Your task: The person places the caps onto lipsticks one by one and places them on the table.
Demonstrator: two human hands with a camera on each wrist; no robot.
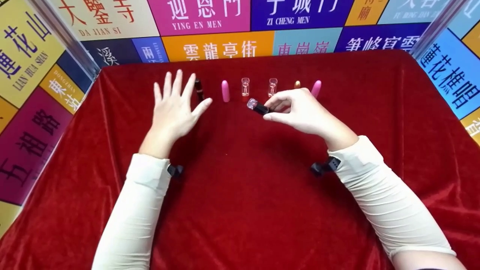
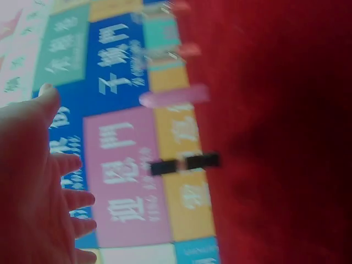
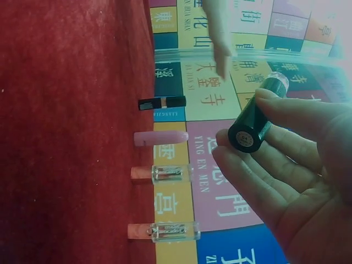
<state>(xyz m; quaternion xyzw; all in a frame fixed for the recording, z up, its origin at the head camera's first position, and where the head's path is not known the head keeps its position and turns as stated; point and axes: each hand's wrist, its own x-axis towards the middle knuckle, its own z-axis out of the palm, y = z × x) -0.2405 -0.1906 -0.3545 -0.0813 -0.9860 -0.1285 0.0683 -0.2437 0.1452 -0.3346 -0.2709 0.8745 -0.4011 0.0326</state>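
My right hand (image 1: 305, 112) pinches a black lipstick (image 1: 260, 108) between thumb and fingers. It is tilted, its clear faceted end pointing to the upper left. In the right wrist view a round label shows on the base of this lipstick (image 3: 250, 124). My left hand (image 1: 173, 108) is spread with straight fingers and holds nothing, its thumb close to a standing black lipstick (image 1: 199, 87) with a pale band. To the right of that one stand a pink tube (image 1: 225, 91) and two lipsticks with clear caps and red bases, the left (image 1: 245, 87) and the right (image 1: 272, 86).
A gold-topped tube (image 1: 297, 84) and a second pink tube (image 1: 317, 87) stand at the row's right end, partly behind my right hand. Red velvet cloth (image 1: 232, 187) covers the table. Colourful printed panels (image 1: 217, 45) rise behind and at both sides.
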